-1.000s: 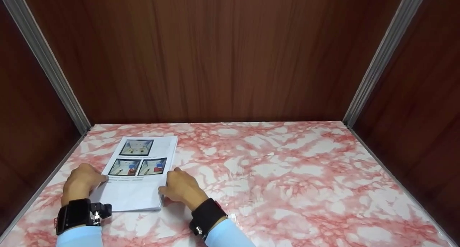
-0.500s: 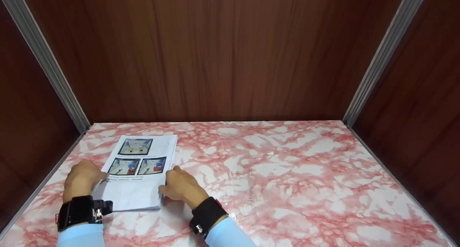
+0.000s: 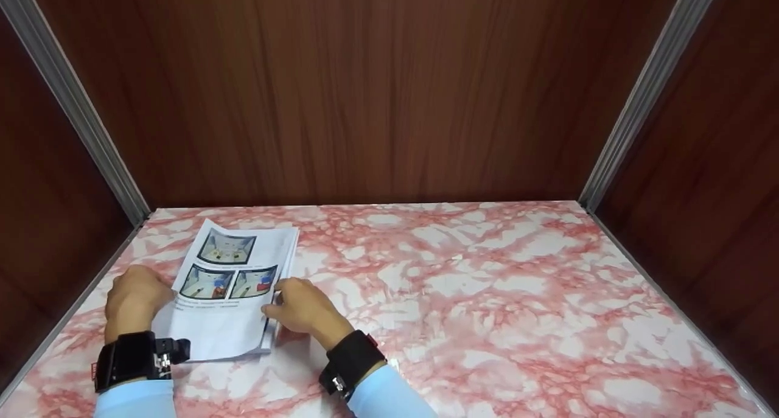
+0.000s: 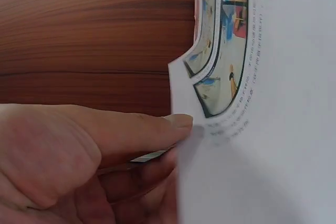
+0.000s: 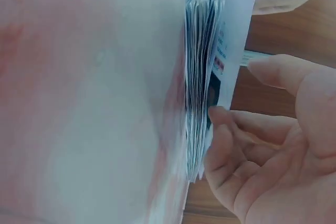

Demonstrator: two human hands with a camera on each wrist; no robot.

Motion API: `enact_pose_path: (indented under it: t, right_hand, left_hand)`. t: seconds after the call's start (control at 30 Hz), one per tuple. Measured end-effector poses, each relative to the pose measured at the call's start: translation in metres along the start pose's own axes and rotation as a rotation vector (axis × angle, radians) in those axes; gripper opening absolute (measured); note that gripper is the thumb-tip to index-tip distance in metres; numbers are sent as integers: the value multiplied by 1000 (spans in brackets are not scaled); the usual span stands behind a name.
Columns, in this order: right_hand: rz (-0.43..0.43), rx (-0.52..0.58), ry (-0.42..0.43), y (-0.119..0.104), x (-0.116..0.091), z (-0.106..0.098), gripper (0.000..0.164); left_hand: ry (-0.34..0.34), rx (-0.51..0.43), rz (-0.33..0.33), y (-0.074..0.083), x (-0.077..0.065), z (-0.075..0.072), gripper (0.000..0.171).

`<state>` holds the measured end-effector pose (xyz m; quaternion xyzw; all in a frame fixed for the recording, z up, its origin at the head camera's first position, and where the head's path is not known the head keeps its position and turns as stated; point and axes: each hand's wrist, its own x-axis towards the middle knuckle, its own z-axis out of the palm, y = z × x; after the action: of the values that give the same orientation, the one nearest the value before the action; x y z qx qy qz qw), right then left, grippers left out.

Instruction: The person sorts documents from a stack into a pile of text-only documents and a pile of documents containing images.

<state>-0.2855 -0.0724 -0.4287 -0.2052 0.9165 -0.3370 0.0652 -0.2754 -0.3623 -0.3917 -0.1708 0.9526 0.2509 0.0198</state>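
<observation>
A stack of printed paper (image 5: 197, 77) lies at the left of the table, its page edges fanned in the right wrist view. The top sheet (image 3: 219, 333), with three photos and lines of text, bows up from the pages below. My left hand (image 3: 137, 299) pinches that sheet's left edge; its thumb (image 4: 178, 121) lies over the edge and the other fingers curl behind, partly hidden. My right hand (image 3: 301, 305) is at the right edge of the stack, its bent fingers (image 5: 218, 153) touching the page edges and its thumb (image 5: 268, 72) held apart from them.
The table (image 3: 487, 320) has a red and white marbled top. Dark wood panels (image 3: 389, 95) enclose it at the back and both sides, with grey metal posts (image 3: 645, 95) in the corners. Black camera straps (image 3: 353, 363) sit on both wrists.
The top sheet has bowed and shifted slightly left, its far left corner rising and its right edge parting from the stack. Both hands have moved only slightly.
</observation>
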Motion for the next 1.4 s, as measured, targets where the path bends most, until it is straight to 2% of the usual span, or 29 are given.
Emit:
enact_pose_path:
  t: [0.13, 0.3, 0.43, 0.7, 0.77, 0.97, 1.07, 1.2, 1.3, 1.4]
  right_hand:
    - [67, 144, 31, 3, 3, -1, 34]
    - [125, 137, 95, 8, 5, -4, 59]
    - [152, 121, 122, 15, 10, -2, 55]
    - [204, 145, 112, 19, 10, -7, 34]
    - [205, 158, 108, 20, 9, -10, 32]
    - [176, 195, 74, 23, 3, -27, 30]
    - [162, 206, 50, 27, 3, -36, 29]
    - [159, 239, -1, 35, 3, -53, 30]
    - [174, 285, -48, 46, 1, -72, 27]
    - [180, 282, -65, 62, -5, -96, 20]
  left_hand:
    - [-12, -72, -7, 0, -1, 2, 29]
    - [-20, -145, -10, 1, -1, 5, 33]
    - [-25, -166, -7, 0, 0, 6, 36]
    - [-19, -168, 11, 2, 0, 7, 38]
    - [-19, -165, 24, 2, 0, 7, 39]
    - [-39, -244, 12, 8, -1, 5, 40]
    - [-60, -293, 14, 14, -3, 5, 42]
    - [-50, -300, 48, 29, -5, 7, 47]
    - [-30, -292, 92, 48, -7, 13, 47]
    - [-36, -343, 115, 73, -11, 25, 46]
